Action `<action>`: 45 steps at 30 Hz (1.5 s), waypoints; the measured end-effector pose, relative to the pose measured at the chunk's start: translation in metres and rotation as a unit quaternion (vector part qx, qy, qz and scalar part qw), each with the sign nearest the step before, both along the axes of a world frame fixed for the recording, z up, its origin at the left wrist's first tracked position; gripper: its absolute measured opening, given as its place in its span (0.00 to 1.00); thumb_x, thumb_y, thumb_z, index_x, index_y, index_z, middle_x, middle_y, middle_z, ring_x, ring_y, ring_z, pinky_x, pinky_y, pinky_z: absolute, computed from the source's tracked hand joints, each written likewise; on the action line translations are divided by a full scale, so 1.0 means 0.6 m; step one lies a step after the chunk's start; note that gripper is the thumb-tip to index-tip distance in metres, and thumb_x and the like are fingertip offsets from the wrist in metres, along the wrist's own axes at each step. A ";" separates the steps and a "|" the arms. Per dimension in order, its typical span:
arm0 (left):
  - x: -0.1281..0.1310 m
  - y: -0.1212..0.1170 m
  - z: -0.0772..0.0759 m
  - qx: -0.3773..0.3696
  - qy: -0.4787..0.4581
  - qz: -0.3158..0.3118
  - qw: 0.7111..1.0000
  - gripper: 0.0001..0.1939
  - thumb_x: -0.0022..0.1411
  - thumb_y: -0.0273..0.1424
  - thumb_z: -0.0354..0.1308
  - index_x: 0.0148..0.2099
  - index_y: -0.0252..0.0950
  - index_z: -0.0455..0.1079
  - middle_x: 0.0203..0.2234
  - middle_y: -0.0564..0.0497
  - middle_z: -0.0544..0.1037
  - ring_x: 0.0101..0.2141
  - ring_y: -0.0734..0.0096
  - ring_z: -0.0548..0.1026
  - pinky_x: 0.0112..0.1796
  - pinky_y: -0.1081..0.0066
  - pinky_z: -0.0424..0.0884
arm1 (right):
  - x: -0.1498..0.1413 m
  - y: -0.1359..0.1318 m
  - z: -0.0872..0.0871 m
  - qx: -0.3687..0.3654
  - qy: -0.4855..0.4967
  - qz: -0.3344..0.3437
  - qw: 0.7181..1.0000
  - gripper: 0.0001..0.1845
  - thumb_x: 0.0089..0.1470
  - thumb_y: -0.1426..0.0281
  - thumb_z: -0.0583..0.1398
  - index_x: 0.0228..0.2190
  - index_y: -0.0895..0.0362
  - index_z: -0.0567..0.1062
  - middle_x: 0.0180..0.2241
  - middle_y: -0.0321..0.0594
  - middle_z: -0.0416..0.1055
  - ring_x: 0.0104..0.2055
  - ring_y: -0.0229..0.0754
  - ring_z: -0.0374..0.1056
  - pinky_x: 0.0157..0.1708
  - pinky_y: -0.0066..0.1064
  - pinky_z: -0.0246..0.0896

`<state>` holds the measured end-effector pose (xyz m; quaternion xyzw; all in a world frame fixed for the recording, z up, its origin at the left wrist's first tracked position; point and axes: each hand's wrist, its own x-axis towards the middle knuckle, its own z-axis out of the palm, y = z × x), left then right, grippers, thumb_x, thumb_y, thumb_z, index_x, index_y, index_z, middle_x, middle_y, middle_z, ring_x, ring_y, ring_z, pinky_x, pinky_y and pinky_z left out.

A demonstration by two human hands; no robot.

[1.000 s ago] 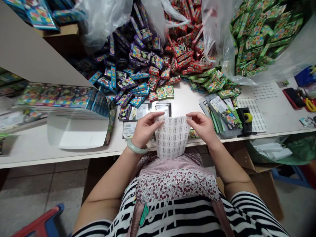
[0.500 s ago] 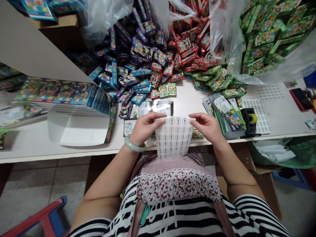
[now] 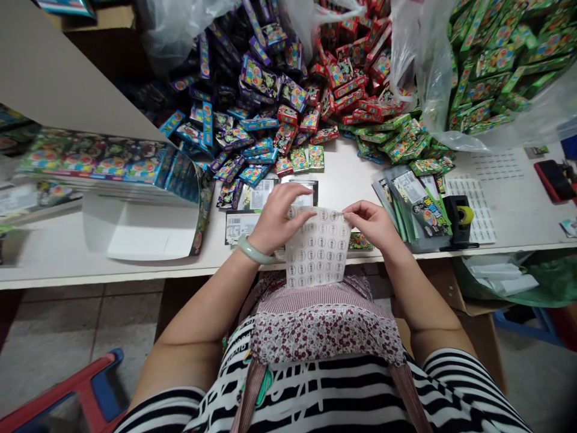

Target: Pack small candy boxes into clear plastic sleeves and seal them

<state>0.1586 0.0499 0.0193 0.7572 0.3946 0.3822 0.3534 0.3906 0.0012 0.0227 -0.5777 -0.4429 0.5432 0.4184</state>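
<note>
A sheet of round stickers [image 3: 317,252], pale with rows of printed circles, hangs from the table edge down against the apron. My right hand [image 3: 370,224] pinches its upper right corner between thumb and fingertips. At the upper left of the sheet is my left hand [image 3: 282,219], a pale green bangle [image 3: 255,250] on its wrist. Its thumb and fingers are apart, the thumb lying over the sheet's top part. Behind the sheet lie flat printed packages [image 3: 240,227], partly covered by my left hand and the sheet.
Small purple boxes [image 3: 259,78], red boxes [image 3: 345,75] and green boxes [image 3: 489,66] are heaped at the back. An open display carton [image 3: 148,231] stands left. To the right are a tape dispenser [image 3: 460,222], plastic-wrapped packages [image 3: 412,201] and another sticker sheet [image 3: 480,210].
My left hand has let go of the sheet's upper left edge, its fingers lifting and spreading. My right hand keeps its pinch at the right corner.
</note>
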 end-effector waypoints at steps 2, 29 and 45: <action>0.019 0.006 0.009 0.036 0.050 -0.056 0.997 0.12 0.58 0.39 0.66 0.42 0.41 0.75 0.39 0.48 0.79 0.45 0.59 0.73 0.52 0.57 0.64 | 0.000 0.001 -0.001 0.003 0.004 0.003 1.000 0.13 0.40 0.61 0.69 0.26 0.57 0.76 0.23 0.33 0.72 0.25 0.34 0.65 0.29 0.31 0.66; 0.047 0.001 0.035 -0.123 -0.001 -0.100 0.987 0.04 0.57 0.31 0.62 0.31 0.37 0.76 0.27 0.51 0.78 0.30 0.70 0.73 0.39 0.66 0.69 | 0.009 -0.010 0.029 0.222 -0.229 0.095 0.943 0.06 0.55 0.63 0.64 0.32 0.51 0.76 0.34 0.38 0.75 0.38 0.43 0.68 0.43 0.39 0.63; 0.048 0.000 0.017 -0.099 0.004 -0.106 0.989 0.05 0.58 0.32 0.63 0.29 0.39 0.75 0.24 0.52 0.74 0.29 0.69 0.70 0.38 0.65 0.66 | -0.001 -0.002 0.022 0.205 -0.213 0.126 0.947 0.05 0.56 0.67 0.61 0.29 0.53 0.74 0.31 0.36 0.72 0.33 0.39 0.66 0.36 0.34 0.61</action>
